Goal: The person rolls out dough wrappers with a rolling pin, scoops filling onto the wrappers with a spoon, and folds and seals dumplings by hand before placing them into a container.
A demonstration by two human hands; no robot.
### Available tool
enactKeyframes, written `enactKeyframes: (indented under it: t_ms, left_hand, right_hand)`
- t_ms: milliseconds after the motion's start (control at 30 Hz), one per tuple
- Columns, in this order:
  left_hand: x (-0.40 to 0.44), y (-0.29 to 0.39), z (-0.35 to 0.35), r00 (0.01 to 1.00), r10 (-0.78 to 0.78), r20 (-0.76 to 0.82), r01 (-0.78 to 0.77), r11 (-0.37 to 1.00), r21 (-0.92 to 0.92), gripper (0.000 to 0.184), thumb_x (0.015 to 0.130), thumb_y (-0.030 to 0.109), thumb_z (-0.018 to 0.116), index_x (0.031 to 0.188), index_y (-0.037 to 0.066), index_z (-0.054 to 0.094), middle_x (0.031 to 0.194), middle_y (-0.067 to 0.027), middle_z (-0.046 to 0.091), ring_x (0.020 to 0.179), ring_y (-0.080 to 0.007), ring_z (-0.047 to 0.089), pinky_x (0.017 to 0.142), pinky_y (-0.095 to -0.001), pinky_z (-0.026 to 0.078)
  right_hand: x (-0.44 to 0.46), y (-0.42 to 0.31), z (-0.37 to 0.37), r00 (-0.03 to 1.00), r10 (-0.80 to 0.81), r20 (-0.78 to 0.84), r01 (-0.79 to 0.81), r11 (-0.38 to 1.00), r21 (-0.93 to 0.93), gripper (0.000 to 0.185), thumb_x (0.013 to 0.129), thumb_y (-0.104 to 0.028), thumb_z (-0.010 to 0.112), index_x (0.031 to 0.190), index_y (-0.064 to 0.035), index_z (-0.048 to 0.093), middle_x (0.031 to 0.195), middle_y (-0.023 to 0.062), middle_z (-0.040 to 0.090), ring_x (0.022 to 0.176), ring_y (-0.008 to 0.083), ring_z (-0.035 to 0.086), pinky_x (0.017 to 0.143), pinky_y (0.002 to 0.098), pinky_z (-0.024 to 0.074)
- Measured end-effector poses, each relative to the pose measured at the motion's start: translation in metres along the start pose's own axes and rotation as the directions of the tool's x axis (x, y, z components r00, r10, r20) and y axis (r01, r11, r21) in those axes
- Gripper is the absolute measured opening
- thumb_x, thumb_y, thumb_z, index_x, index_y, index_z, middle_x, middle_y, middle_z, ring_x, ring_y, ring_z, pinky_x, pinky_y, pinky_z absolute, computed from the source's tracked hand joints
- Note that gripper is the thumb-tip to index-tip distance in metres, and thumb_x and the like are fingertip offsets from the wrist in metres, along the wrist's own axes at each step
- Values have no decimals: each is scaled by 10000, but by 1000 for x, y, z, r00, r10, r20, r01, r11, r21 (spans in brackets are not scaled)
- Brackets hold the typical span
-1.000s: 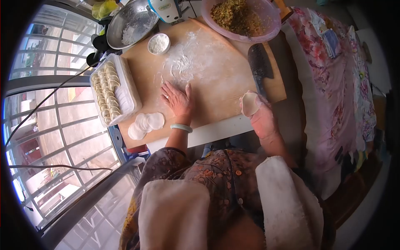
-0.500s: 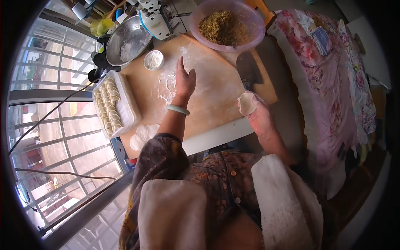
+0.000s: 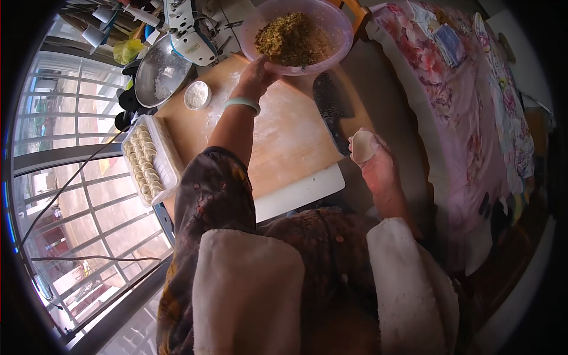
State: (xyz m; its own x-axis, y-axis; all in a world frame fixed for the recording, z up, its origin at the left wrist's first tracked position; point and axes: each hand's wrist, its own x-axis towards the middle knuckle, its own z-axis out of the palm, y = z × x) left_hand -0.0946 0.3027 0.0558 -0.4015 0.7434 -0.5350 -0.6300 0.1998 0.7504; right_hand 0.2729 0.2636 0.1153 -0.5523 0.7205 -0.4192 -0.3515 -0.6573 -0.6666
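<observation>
My left hand (image 3: 254,80), with a pale bangle (image 3: 242,103) on the wrist, is at the near-left rim of a translucent pink bowl (image 3: 340,53). Its fingers close over the rim, though their tips are partly hidden. In the bowl is a mound of chopped greenish-brown filling (image 3: 288,36). My right hand (image 3: 381,171) is held palm up off the board's right side, with a round, slightly cupped dough wrapper (image 3: 362,148) in its fingers. The wrapper looks unfilled. A dark-bladed cleaver (image 3: 332,97) lies between the bowl and this hand, its handle toward me.
A floured wooden board (image 3: 284,136) spans the middle. At left stand a tray of shaped dumplings (image 3: 142,157), a small white bowl of flour (image 3: 197,94) and a metal basin (image 3: 157,77). A sewing machine (image 3: 192,44) is behind; floral cloth (image 3: 438,106) covers the right.
My left hand has moved from above the floured board, fingers outstretched, to the pink bowl's rim. My right hand still holds the wrapper. The camera view has shifted a little.
</observation>
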Motion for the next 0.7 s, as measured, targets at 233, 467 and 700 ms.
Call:
enactKeyframes:
  t_ms: [233,467,700]
  left_hand:
    - [-1,-5,9,964,259,67,-261,965,30,262,945,202,540,1081,-22,551,985,-163,606,889,-253,609,790,-315,546]
    - [-105,-28,-13,993,113,26,-108,981,-159,318,959,183,506,1190,-33,467,1057,-160,608,870,-227,647,704,-274,575]
    - [-225,-73,-25,976,187,-110,-200,971,-129,433,921,147,500,1324,19,411,1087,-125,591,853,-227,646,744,-393,587]
  right_hand:
    - [6,-10,-3,999,-9,38,8,1000,25,330,984,-191,453,1236,8,531,1091,193,636,973,264,642,841,355,529]
    - [9,-32,-14,996,-26,87,23,999,28,327,983,-196,478,1224,11,555,1103,188,635,979,268,637,842,357,533]
    - [20,-48,-33,971,48,236,-49,999,-2,375,979,-187,493,1292,20,493,1197,199,589,1072,268,601,891,355,517]
